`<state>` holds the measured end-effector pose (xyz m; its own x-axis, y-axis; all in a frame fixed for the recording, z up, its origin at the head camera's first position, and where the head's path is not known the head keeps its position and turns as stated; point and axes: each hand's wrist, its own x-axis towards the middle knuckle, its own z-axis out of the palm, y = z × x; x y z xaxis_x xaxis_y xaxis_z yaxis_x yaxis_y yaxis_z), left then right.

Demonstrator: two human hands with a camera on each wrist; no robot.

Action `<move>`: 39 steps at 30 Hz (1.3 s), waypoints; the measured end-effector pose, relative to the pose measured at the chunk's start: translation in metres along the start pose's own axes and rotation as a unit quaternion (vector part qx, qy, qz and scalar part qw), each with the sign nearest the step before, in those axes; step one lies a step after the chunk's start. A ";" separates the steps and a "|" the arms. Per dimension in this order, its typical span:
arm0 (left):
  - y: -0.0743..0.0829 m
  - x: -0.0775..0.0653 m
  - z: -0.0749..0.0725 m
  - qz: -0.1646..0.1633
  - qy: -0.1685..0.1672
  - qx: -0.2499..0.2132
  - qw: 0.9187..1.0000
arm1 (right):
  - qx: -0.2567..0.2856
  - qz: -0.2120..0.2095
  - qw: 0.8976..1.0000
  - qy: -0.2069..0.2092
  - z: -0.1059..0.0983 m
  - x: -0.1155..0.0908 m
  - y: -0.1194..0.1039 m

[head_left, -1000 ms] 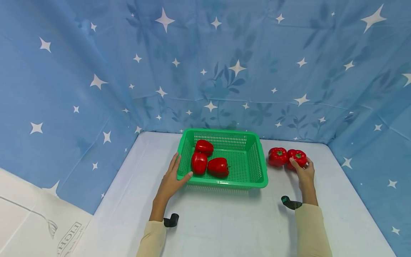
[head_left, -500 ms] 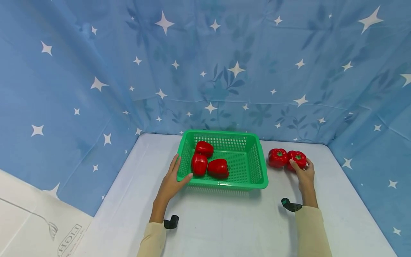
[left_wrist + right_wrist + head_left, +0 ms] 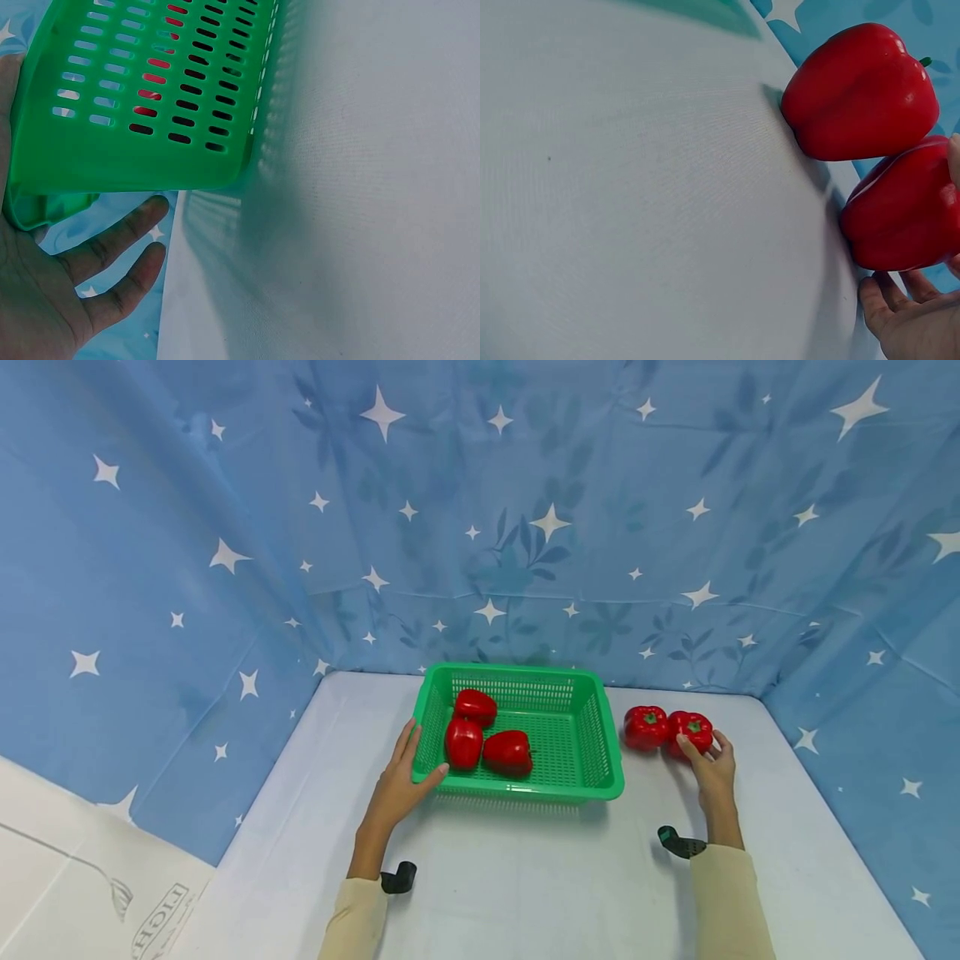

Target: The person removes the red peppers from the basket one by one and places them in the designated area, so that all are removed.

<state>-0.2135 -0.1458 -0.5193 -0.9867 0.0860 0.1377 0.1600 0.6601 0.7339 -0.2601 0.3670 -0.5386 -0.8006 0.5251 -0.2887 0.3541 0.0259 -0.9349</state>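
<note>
My left hand (image 3: 396, 792) rests at the front left corner of a green plastic basket (image 3: 517, 789), thumb along the front rim and fingers at the left side. In the left wrist view, two straight fingers (image 3: 124, 281) extend past the basket wall (image 3: 135, 161). My right hand (image 3: 716, 777) holds a glossy red bell pepper (image 3: 686, 724), thumb in front and bent fingers at its right side. The pepper stands on the table, stem up. A second red bell pepper (image 3: 645, 728) stands close against it on the left; both show in the right wrist view.
Inside the basket's left half lie three more red bell peppers (image 3: 508, 753). White cloth covers the table (image 3: 517, 885). A blue star-patterned curtain (image 3: 450, 510) hangs behind it and at both sides.
Both peppers outside the basket keep their places. My right hand has shifted very slightly right relative to its pepper. The left hand and basket stay put; the head view drifts a little.
</note>
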 end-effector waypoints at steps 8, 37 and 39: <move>-0.002 -0.001 0.001 0.000 0.001 0.000 1.000 | 0.008 -0.004 1.000 -0.005 0.000 -0.004 0.003; -0.001 0.001 0.000 0.009 0.006 -0.002 1.000 | 0.052 0.006 0.999 0.011 -0.001 -0.009 0.010; -0.001 0.001 0.000 0.009 0.007 0.000 1.000 | 0.054 0.006 0.998 0.011 -0.001 -0.009 0.010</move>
<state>-0.2145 -0.1463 -0.5202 -0.9831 0.0884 0.1602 0.1784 0.6580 0.7316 -0.2489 0.3636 -0.5453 -0.7849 0.5438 -0.2971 0.3091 -0.0719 -0.9483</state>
